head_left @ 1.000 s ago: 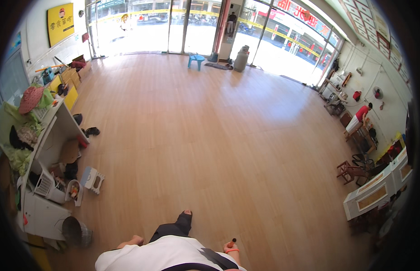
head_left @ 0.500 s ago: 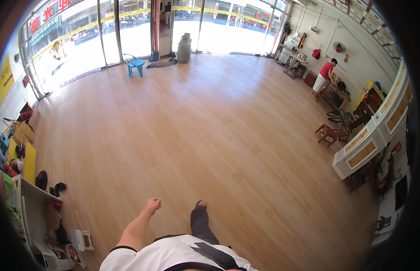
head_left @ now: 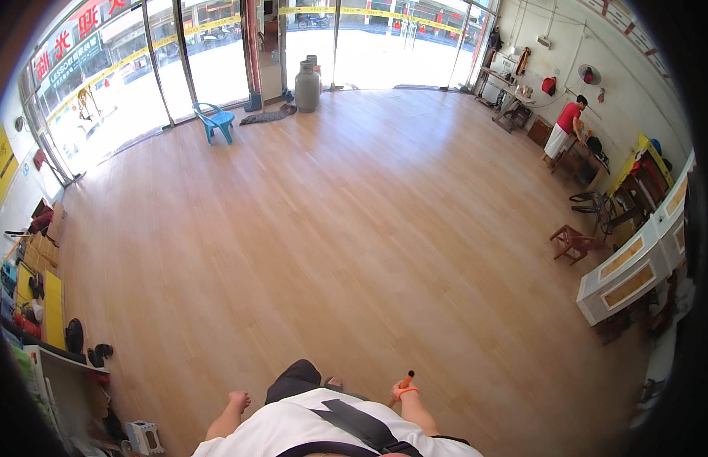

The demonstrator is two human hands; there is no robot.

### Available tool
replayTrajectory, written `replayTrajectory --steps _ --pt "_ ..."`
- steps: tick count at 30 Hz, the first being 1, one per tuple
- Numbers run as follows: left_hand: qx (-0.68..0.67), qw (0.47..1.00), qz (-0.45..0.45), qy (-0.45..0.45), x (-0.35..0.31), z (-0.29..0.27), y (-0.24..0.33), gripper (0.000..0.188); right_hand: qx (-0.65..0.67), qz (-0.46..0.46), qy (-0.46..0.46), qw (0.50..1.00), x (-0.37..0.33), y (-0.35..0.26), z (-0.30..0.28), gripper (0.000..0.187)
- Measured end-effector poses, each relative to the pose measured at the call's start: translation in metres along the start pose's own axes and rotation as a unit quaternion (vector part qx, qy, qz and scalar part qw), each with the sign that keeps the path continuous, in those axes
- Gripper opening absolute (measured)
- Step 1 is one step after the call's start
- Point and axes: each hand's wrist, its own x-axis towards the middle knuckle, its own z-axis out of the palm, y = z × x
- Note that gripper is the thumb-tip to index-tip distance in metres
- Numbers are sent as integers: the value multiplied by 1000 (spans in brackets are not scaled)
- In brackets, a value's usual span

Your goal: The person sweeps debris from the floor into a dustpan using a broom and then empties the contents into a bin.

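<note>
Low in the view, my left hand (head_left: 240,399) hangs beside my body with its fingers curled, and nothing shows in it. My right hand (head_left: 398,392), an orange band at its wrist, is closed around an orange stick (head_left: 408,376) with a black tip. Most of the stick is hidden behind my hand and body, so its kind cannot be told. Under both hands lies the wood-plank floor (head_left: 293,274).
A blue plastic chair (head_left: 214,122) and grey gas cylinders (head_left: 307,90) stand near the glass front. At right, a person in red (head_left: 567,122) leans over a table, with a brown stool (head_left: 571,244) nearer. Shelves (head_left: 45,381) and a white step stool (head_left: 144,438) are at left.
The room has shifted in view as I walk, the blue chair now looking nearer. My left hand has swung back toward my body; my right hand with the orange stick has come into view.
</note>
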Motion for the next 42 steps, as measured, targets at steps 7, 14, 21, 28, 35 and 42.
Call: replayTrajectory --steps 7,14,21,28,35,42 --pt "-171 984 -36 40 72 108 128 17 295 17 233 926 97 -36 213 6" --pt "-459 875 27 -150 91 258 448 12 -168 -46 179 968 129 -122 143 11" --pt "-331 754 244 -512 -104 392 742 13 17 -86 209 974 123 -173 285 8" --pt "-92 477 457 -745 -267 434 830 18 95 -90 188 973 192 -302 412 6" --pt "-81 292 559 -772 -276 446 909 17 220 6 178 959 268 -431 573 7" --pt "-189 394 569 -696 -167 494 985 18 260 -2 231 938 424 -593 652 6"
